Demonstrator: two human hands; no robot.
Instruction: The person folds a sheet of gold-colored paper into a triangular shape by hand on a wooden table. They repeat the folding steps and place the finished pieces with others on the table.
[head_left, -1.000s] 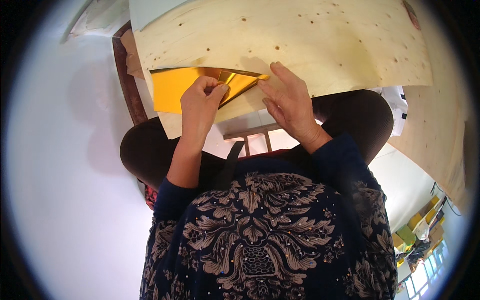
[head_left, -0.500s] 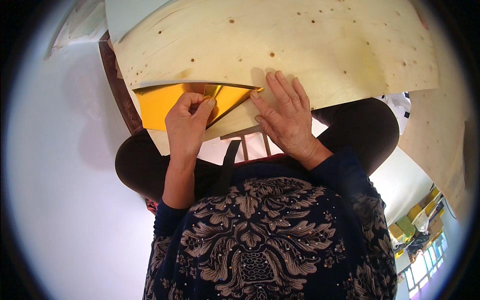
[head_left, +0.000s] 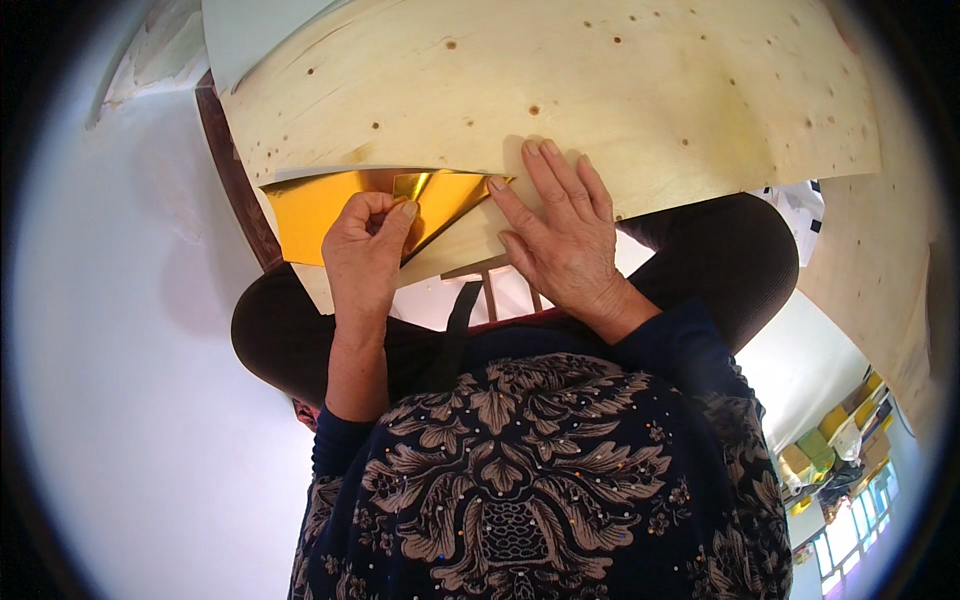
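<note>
Knotty and pale, the plywood desk (head_left: 620, 85) carries, toward the left of its front edge, a shiny gold sheet (head_left: 302, 220) folded to a tip at its right, the left hand (head_left: 365, 250) grasping its folded part between thumb and fingers while the right hand (head_left: 567, 240) lies spread, touching that tip.

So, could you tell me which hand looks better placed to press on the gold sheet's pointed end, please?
Probably the right hand: its index fingertip is at that end of the gold sheet, over the wooden board. The left hand is farther left, its thumb and fingers pinching the sheet.
</note>
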